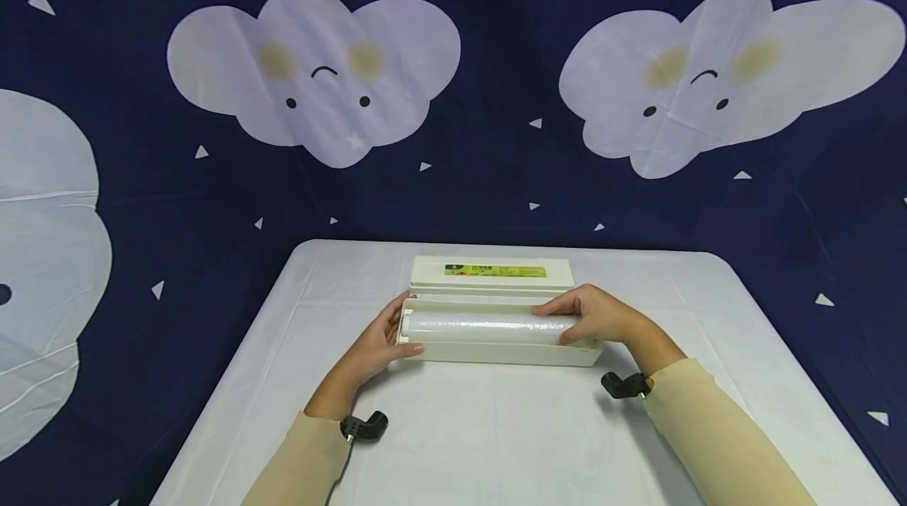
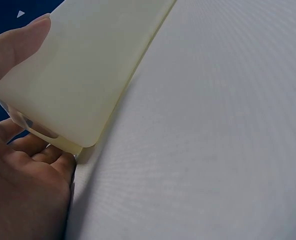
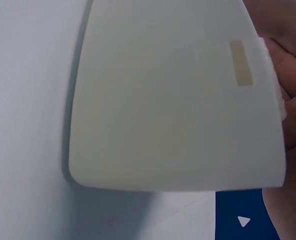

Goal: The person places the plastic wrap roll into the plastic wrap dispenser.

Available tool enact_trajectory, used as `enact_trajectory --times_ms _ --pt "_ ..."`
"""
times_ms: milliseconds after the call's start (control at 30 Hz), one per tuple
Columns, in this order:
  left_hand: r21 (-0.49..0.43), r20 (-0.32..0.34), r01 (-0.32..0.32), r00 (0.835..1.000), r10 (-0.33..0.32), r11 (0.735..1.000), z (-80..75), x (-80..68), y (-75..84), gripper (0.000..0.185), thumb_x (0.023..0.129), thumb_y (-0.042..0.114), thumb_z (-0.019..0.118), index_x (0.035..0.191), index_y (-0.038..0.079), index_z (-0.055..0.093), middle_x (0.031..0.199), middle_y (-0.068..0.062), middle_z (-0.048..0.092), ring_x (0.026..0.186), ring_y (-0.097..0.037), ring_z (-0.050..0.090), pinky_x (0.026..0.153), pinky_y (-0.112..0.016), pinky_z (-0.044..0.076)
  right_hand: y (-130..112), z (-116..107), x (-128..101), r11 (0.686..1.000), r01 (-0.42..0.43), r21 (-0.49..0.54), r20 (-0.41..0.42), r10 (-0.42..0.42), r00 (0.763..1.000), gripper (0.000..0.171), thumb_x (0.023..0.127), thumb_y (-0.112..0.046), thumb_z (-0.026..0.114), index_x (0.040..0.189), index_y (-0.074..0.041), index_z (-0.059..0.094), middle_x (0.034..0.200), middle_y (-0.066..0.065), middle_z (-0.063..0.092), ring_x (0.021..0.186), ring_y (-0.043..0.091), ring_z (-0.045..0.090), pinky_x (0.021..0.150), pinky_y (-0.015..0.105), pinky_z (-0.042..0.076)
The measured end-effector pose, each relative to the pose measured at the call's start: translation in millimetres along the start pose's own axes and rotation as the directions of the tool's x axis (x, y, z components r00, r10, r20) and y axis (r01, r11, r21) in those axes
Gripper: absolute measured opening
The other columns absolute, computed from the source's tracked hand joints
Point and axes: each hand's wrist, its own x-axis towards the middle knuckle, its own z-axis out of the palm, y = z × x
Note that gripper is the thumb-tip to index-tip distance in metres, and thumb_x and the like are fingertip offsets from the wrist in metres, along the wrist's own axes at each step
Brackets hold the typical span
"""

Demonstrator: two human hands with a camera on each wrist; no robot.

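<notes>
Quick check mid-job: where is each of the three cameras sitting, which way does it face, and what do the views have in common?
Head: worn on the head, looking forward and down at the table; shows both sleeves, the left hand and right hand on the box holding a roll.
Left wrist: low beside the box's left end; thumb and palm show.
Right wrist: against the box's right end; fingers show at the edge.
Shared: all show the box and tablecloth.

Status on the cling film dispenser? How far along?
Done: the lid is swung open behind the box, and the film roll lies in the cream dispenser box. In hand: left hand grips the box's left end; right hand rests over the roll's right end. Left: no film looks pulled out, and the lid isn't closed.
</notes>
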Motion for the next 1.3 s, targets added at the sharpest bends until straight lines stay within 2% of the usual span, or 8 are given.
enact_trajectory --times_ms 400,567,767,967,1067,1200,1300 --pt "0.0 0.001 -0.009 1.0 0.009 1.0 0.0 0.0 0.1 0.113 0.081 0.002 0.091 0.168 0.009 0.021 0.167 -0.013 0.033 0.154 -0.03 0.028 0.119 -0.026 0.03 -4.9 2.1 0.1 0.997 -0.028 -0.076 -0.006 0.027 1.0 0.057 0.074 0.003 0.09 0.128 -0.007 0.077 0.127 0.008 0.072 0.121 0.021 0.065 0.098 0.023 0.053" --pt "-0.007 0.001 0.0 1.0 0.0 1.0 0.0 0.0 0.6 0.112 0.081 0.0 0.091 0.168 0.01 0.022 0.167 -0.012 0.033 0.154 -0.029 0.029 0.119 -0.025 0.031 -8.3 2.4 -0.9 0.997 -0.031 -0.07 -0.008 0.031 1.0 0.056 0.074 0.002 0.091 0.128 -0.006 0.077 0.127 0.009 0.072 0.123 0.024 0.064 0.101 0.028 0.054" --pt "-0.013 0.004 0.005 1.0 -0.005 1.0 0.7 -0.8 1.8 0.111 0.081 -0.002 0.09 0.168 0.009 0.022 0.167 -0.013 0.033 0.154 -0.028 0.029 0.119 -0.025 0.031 -7.0 5.2 -1.6 0.995 -0.021 -0.098 -0.016 0.02 1.0 0.057 0.073 0.003 0.09 0.128 -0.008 0.077 0.126 0.005 0.073 0.121 0.021 0.066 0.099 0.032 0.056" --pt "-0.001 -0.004 0.006 1.0 -0.006 1.0 0.6 -1.1 0.8 0.112 0.081 -0.001 0.09 0.168 0.011 0.022 0.167 -0.012 0.033 0.154 -0.029 0.029 0.119 -0.026 0.031 -8.0 6.6 -1.7 0.992 0.002 -0.129 -0.028 -0.006 1.0 0.055 0.073 0.004 0.09 0.127 -0.005 0.077 0.126 0.008 0.073 0.121 0.025 0.066 0.101 0.044 0.056" --pt "0.002 -0.006 0.008 1.0 -0.008 1.0 0.7 -1.0 0.5 0.112 0.081 -0.001 0.09 0.168 0.012 0.022 0.167 -0.012 0.033 0.154 -0.028 0.029 0.119 -0.026 0.031 -9.1 6.8 -2.2 0.99 0.007 -0.139 -0.028 -0.011 1.0 0.055 0.074 0.003 0.09 0.127 -0.004 0.077 0.126 0.008 0.073 0.121 0.025 0.065 0.101 0.04 0.056" --pt "0.005 -0.008 0.011 1.0 -0.011 1.0 0.4 -0.8 0.5 0.112 0.081 0.0 0.091 0.168 0.012 0.022 0.167 -0.011 0.034 0.153 -0.027 0.03 0.119 -0.026 0.031 -9.1 6.6 -4.7 0.987 0.016 -0.158 -0.041 -0.023 0.999 0.054 0.076 0.002 0.09 0.128 -0.005 0.076 0.126 0.006 0.073 0.123 0.024 0.065 0.101 0.029 0.053" --pt "0.006 -0.006 0.005 1.0 -0.005 1.0 0.2 -0.7 0.7 0.112 0.081 0.001 0.091 0.168 0.011 0.021 0.167 -0.013 0.033 0.153 -0.029 0.029 0.119 -0.027 0.03 -8.5 5.9 -7.4 0.989 0.023 -0.148 -0.056 -0.031 0.998 0.053 0.078 0.001 0.09 0.128 -0.005 0.076 0.126 0.006 0.073 0.123 0.025 0.065 0.102 0.027 0.052"
